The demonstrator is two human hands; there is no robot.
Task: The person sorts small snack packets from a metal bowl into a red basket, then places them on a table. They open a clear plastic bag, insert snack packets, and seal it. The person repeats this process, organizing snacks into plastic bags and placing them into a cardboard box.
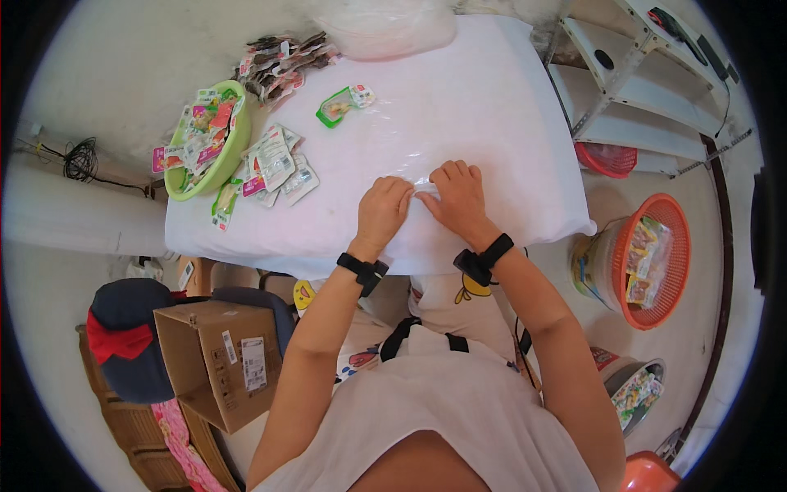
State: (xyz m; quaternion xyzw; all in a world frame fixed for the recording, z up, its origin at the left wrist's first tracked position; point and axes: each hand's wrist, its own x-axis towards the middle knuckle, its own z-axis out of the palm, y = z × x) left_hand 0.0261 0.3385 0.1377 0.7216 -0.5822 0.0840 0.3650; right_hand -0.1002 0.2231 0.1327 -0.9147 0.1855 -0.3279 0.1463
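Over a table with a white cloth [516,123], my left hand [384,206] and my right hand [458,197] meet at the edge of a clear plastic bag [412,163]. Both pinch that edge between thumb and fingers. Beyond them lies a green-edged snack packet [341,107]; whether it is inside the clear plastic I cannot tell. Left of my hands are a loose pile of silver-backed packets [276,160] and a single green packet [226,200]. A green basin [230,157] heaped with mixed packets stands at the table's left edge.
Dark-filled packets [283,61] and a large translucent bag [387,27] sit at the back. On the right are a metal shelf [652,80], an orange basket [679,258] of packets and a metal basin [658,375]. An open cardboard box [215,363] rests lower left.
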